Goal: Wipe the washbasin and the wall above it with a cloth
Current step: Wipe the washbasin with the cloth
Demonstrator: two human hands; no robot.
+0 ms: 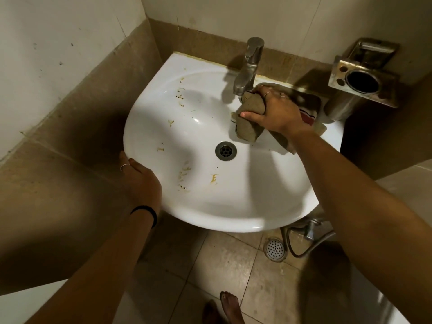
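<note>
The right hand point(272, 113) is clamped on a crumpled, brownish-green cloth point(250, 127), with the thumb on the near side and the fingers wrapped over the top. It presses the cloth against the back slope of the white ceramic washbasin point(233, 202), and just beyond the fingers stands the grey metal tap point(249, 66). Part of the cloth lies behind the wrist on the rim, and a loose end hangs toward the round metal drain point(225, 150), which is near the hand on its lower left.

The left hand point(140, 181) grips the front-left rim of the basin; the fingers curl over the edge and hold nothing else.

What could go wrong, in my judgement: the hand works very near the tap, so a wide stroke may knock the lever and start the water. The hanging end may drag through the brown-yellow stains point(184, 174), which lie well away from the cloth, toward the left hand, and smear them instead of lifting them. The bunched cloth gives little contact, so some spots can be missed.

The basin surface is glossy and probably slippery when wet. The room is a narrow corner with beige wall tiles point(77, 108) and a pale wall point(292, 22) above, not yet wiped, as it seems. To the right of the hand a steel holder point(362, 85) is fixed on the wall.
</note>
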